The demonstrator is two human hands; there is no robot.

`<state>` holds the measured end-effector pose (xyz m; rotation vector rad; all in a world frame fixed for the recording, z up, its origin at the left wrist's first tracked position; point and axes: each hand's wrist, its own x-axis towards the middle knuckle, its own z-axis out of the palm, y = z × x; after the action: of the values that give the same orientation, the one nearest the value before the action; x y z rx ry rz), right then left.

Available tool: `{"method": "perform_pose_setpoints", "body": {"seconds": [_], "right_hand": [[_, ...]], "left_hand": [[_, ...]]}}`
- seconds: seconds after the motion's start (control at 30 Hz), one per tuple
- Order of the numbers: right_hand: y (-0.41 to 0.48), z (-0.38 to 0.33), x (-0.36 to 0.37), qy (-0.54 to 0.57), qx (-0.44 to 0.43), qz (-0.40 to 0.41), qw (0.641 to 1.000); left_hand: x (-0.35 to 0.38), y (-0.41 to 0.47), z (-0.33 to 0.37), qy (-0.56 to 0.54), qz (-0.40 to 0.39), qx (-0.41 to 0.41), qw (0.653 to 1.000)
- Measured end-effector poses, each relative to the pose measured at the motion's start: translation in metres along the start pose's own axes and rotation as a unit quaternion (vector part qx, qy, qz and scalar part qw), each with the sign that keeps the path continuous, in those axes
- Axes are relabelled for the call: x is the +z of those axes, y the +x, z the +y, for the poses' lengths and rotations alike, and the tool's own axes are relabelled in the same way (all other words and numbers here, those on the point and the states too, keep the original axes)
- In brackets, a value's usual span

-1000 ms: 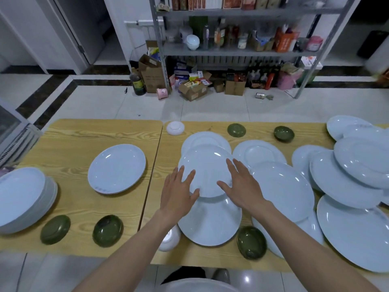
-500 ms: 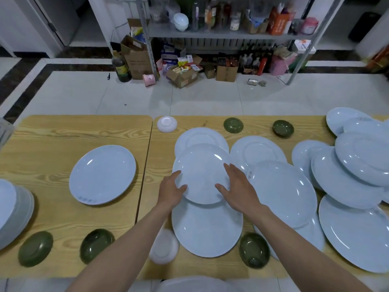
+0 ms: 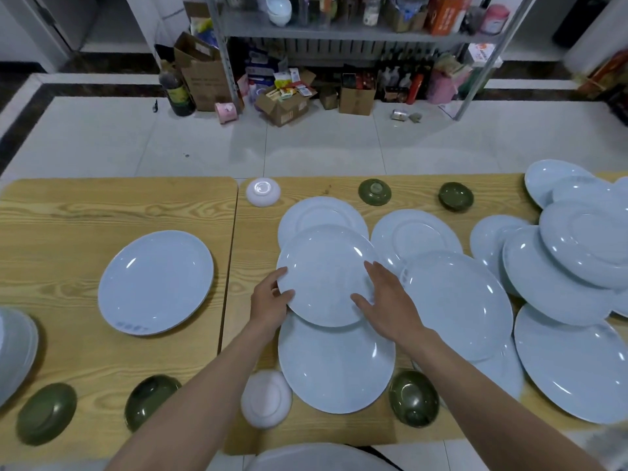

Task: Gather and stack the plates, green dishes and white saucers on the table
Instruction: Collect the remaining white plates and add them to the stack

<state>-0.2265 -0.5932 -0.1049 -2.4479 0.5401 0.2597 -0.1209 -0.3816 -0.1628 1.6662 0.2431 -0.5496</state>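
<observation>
Several pale blue plates lie scattered and overlapping on two wooden tables. My left hand (image 3: 272, 302) grips the left rim of one plate (image 3: 326, 270) that lies over two others, thumb on top. My right hand (image 3: 390, 302) rests flat on the same plate's right side with straight fingers. Under it toward me lies another plate (image 3: 336, 368). A single plate (image 3: 156, 282) lies on the left table. Green dishes (image 3: 413, 397) (image 3: 149, 399) (image 3: 46, 413) sit along the near edge. Two white saucers (image 3: 266, 397) (image 3: 263, 192) lie upside down.
A stack of plates (image 3: 15, 345) stands at the far left edge. More overlapping plates (image 3: 577, 253) crowd the right end, and two green dishes (image 3: 374, 192) (image 3: 455, 196) sit at the far edge. A metal shelf (image 3: 339, 32) and boxes stand across the tiled floor.
My left hand slid from the top of the plate to its left rim and now grips it. My right hand stayed flat on the plate. The view shifted right.
</observation>
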Motion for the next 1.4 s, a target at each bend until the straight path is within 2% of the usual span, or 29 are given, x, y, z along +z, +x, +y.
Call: {"method": "perform_pose_setpoints", "body": {"seconds": [0.1,0.27,0.53,0.8,1.27,1.4], "right_hand": [[-0.003,0.001,-0.005,-0.003,0.000,0.011,1.000],[-0.013,0.006,-0.020,-0.009,-0.002,0.040,0.999],[-0.044,0.042,-0.053,0.022,0.003,0.081,0.997],[-0.087,0.118,-0.081,0.051,0.058,0.104,0.992],[-0.082,0.196,-0.062,0.095,0.152,0.158,0.971],[-0.077,0.204,-0.060,0.167,0.195,0.156,0.954]], "left_hand": [[-0.002,-0.002,0.001,-0.054,-0.009,-0.015,0.998],[0.001,-0.012,0.007,-0.083,-0.005,-0.003,0.997],[0.022,-0.045,0.021,-0.075,0.001,0.046,0.996],[0.053,-0.081,0.006,-0.094,0.038,0.073,0.992],[0.077,-0.127,-0.017,-0.117,0.101,0.051,0.987],[0.079,-0.129,-0.015,-0.122,0.112,0.054,0.985]]}}
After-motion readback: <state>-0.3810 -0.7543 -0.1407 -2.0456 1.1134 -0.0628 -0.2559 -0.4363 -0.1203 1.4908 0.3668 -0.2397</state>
